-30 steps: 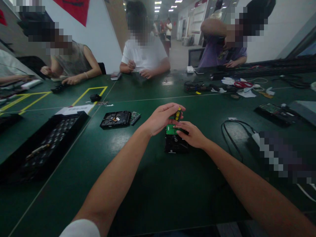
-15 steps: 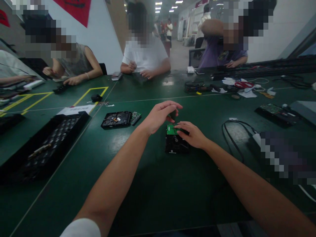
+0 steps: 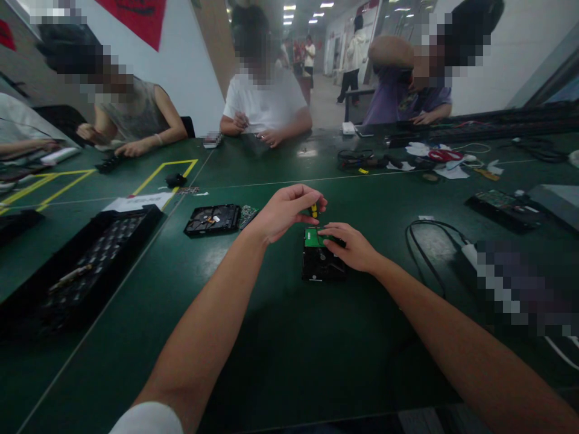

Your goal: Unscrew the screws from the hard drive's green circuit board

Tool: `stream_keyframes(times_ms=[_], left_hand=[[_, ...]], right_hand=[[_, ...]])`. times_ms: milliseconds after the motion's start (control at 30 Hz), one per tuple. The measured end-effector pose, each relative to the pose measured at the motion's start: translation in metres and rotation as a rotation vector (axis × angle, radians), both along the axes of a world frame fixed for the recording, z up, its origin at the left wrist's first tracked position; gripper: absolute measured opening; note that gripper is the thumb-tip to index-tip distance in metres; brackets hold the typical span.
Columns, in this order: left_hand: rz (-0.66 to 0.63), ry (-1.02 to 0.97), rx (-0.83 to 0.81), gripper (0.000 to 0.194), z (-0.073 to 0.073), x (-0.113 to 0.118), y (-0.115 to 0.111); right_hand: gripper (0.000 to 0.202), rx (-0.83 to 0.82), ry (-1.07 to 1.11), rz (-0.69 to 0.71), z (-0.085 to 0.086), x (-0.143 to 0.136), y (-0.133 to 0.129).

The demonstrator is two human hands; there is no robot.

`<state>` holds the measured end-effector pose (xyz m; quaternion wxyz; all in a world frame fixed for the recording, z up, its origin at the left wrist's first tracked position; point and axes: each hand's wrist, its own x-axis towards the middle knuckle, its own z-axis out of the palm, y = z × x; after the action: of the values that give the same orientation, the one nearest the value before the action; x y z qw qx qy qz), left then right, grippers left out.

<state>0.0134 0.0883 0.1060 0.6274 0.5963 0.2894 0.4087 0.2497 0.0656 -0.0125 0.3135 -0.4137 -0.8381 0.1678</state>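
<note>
In the middle of the table lies a hard drive (image 3: 323, 268), its green circuit board (image 3: 312, 237) facing up at the far end. My left hand (image 3: 292, 211) is closed around the yellow-and-black handle of a screwdriver (image 3: 315, 211). The screwdriver stands roughly upright above the board, its thin shaft reaching down toward it; the exact tip contact is too small to make out. My right hand (image 3: 355, 246) grips the drive from its right side, with thumb and fingertips over the board close to the shaft.
Left of me are another hard drive (image 3: 212, 220), a loose circuit board (image 3: 248, 215) and a long black tray (image 3: 81, 271). On the right lie a black cable (image 3: 425, 256), a further drive (image 3: 502, 210) and a grey box (image 3: 558, 205). Several people sit across the table.
My left hand has shifted slightly left and turned about the screwdriver handle, so its yellow part now shows. My right hand and the hard drive have stayed in place.
</note>
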Motion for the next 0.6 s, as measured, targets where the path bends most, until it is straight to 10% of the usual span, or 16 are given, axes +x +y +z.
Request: stream_keyframes(times_ms=[600], left_hand=[[0.004, 0.089, 0.15, 0.035, -0.0074, 0.0085, -0.0016]], right_hand=[[0.03, 0.021, 0.012, 0.013, 0.0001, -0.0013, 0.0007]])
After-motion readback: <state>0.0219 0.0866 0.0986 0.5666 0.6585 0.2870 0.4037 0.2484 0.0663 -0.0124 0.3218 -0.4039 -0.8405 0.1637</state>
